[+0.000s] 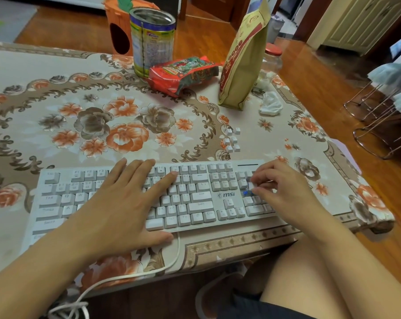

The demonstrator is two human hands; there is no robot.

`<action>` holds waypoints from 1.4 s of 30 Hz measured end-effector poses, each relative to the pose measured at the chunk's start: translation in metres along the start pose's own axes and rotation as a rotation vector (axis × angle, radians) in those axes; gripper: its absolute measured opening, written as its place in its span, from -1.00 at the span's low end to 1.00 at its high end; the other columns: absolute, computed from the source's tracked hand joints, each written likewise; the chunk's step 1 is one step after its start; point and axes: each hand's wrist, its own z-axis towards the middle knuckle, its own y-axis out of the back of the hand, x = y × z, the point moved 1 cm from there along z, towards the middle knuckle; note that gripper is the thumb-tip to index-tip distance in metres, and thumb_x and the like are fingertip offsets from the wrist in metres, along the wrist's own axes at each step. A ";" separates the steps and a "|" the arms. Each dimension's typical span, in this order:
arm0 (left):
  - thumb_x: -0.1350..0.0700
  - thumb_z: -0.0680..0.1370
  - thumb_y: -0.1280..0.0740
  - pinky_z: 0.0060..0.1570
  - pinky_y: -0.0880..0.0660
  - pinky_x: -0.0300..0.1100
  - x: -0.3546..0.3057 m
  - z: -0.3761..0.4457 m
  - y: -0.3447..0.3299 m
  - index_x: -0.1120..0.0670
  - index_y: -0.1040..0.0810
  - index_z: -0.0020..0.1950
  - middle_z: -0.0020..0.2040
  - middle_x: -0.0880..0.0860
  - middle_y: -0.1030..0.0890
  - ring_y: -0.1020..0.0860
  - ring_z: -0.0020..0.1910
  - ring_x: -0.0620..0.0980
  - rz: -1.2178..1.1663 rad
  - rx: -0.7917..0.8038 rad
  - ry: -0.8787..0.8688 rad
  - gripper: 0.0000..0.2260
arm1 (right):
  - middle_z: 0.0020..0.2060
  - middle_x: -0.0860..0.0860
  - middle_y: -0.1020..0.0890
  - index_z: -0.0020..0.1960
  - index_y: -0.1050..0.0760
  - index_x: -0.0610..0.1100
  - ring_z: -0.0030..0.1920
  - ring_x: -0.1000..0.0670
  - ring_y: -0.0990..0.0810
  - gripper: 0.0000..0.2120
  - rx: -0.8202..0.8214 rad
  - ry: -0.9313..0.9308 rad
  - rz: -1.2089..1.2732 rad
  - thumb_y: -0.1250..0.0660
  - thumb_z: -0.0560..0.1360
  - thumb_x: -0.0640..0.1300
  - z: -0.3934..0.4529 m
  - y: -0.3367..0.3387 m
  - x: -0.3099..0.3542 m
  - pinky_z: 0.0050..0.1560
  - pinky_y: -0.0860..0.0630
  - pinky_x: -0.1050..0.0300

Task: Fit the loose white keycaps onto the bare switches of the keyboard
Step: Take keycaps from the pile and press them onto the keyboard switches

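A white MSI keyboard (227, 195) lies along the table's near edge. My left hand (123, 203) lies flat on its middle keys, fingers straight and spread. Over the number pad, my right hand (284, 187) pinches a white keycap (252, 185) at its fingertips. Just below that cap a bare blue switch (246, 193) shows. Several loose white keycaps (232, 139) lie in a small cluster on the cloth beyond the keyboard. My right hand hides part of the number pad.
A floral tablecloth (57, 139) covers the table. At the back stand a metal tin (151, 40), a red snack packet (183, 73), a tall olive-green bag (245, 61), a jar with a red lid (272, 59) and a crumpled tissue (270, 103). The keyboard cable (126, 276) hangs off the front edge.
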 end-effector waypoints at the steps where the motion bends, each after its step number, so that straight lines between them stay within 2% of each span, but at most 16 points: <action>1: -0.68 0.38 0.03 0.58 0.05 0.21 0.000 0.000 0.000 -0.17 0.04 0.69 0.62 0.25 -0.21 -0.17 0.60 0.27 -0.002 -0.001 0.000 -0.01 | -0.02 0.11 -0.55 -0.02 -0.66 -0.12 -0.05 0.18 -0.58 -0.84 0.010 0.014 -0.030 -0.49 0.44 -0.31 0.000 -0.001 -0.001 0.00 -0.52 0.40; 6: -0.69 0.37 0.08 0.60 0.06 0.21 0.000 0.000 0.000 -0.19 0.13 0.68 0.64 0.23 -0.15 -0.11 0.63 0.25 -0.012 0.004 0.001 -0.01 | -0.10 0.18 -0.55 0.00 -0.68 -0.04 -0.11 0.16 -0.55 -0.82 0.052 0.094 -0.169 -0.50 0.44 -0.26 0.000 -0.006 -0.003 -0.10 -0.48 0.34; 10: -0.68 0.38 0.08 0.60 0.05 0.22 0.001 0.000 0.000 -0.18 0.11 0.68 0.64 0.24 -0.16 -0.12 0.62 0.26 -0.003 0.008 0.000 -0.01 | -0.13 0.17 -0.59 0.01 -0.69 -0.02 -0.12 0.13 -0.57 -0.81 0.047 0.128 -0.190 -0.50 0.45 -0.23 0.001 -0.007 -0.005 -0.08 -0.54 0.13; 16: -0.68 0.39 0.05 0.59 0.01 0.24 0.001 0.000 0.000 -0.17 0.09 0.69 0.63 0.24 -0.19 -0.15 0.61 0.27 -0.005 0.008 -0.001 -0.01 | -0.20 0.16 -0.60 -0.13 -0.61 -0.01 -0.15 0.15 -0.57 -0.85 0.028 0.105 -0.189 -0.52 0.43 -0.23 -0.001 -0.006 -0.003 -0.11 -0.54 0.14; 18: -0.68 0.38 0.05 0.59 0.01 0.24 0.000 0.000 0.001 -0.17 0.08 0.69 0.63 0.24 -0.19 -0.14 0.61 0.27 -0.012 0.006 -0.002 -0.01 | -0.21 0.17 -0.59 -0.16 -0.62 0.01 -0.15 0.17 -0.56 -0.85 0.037 0.094 -0.200 -0.52 0.43 -0.21 0.000 -0.006 -0.004 -0.12 -0.51 0.23; 21: -0.68 0.38 0.06 0.60 0.04 0.22 0.000 0.000 0.000 -0.17 0.09 0.68 0.64 0.23 -0.17 -0.12 0.62 0.26 -0.009 0.012 0.001 0.00 | -0.21 0.19 -0.60 -0.14 -0.64 0.02 -0.15 0.18 -0.55 -0.88 0.050 0.090 -0.229 -0.51 0.44 -0.19 0.000 -0.006 -0.003 -0.13 -0.47 0.31; 28: -0.67 0.38 0.03 0.59 0.05 0.22 0.001 -0.001 0.000 -0.18 0.08 0.68 0.63 0.24 -0.18 -0.13 0.62 0.27 -0.016 0.002 0.000 -0.01 | -0.18 0.12 -0.60 -0.11 -0.66 -0.06 -0.17 0.10 -0.54 -0.88 0.022 0.184 -0.289 -0.46 0.45 -0.27 -0.009 -0.007 0.001 -0.13 -0.51 0.18; 36: -0.67 0.39 0.02 0.59 0.06 0.21 0.001 -0.001 -0.001 -0.17 0.07 0.69 0.63 0.24 -0.19 -0.14 0.62 0.27 -0.012 0.000 0.000 -0.02 | -0.11 0.12 -0.60 -0.04 -0.69 -0.08 -0.07 0.13 -0.54 -0.84 0.050 0.142 -0.310 -0.38 0.48 -0.27 -0.015 -0.009 0.006 -0.07 -0.37 0.40; 42: -0.66 0.40 0.00 0.59 0.02 0.23 0.000 -0.001 0.000 -0.16 0.05 0.69 0.62 0.26 -0.21 -0.16 0.60 0.28 -0.007 -0.004 0.002 -0.02 | -0.03 0.11 -0.59 -0.03 -0.72 -0.10 0.05 0.05 -0.52 -0.72 0.060 0.013 -0.319 -0.27 0.52 -0.35 -0.013 -0.011 0.009 0.05 -0.39 0.24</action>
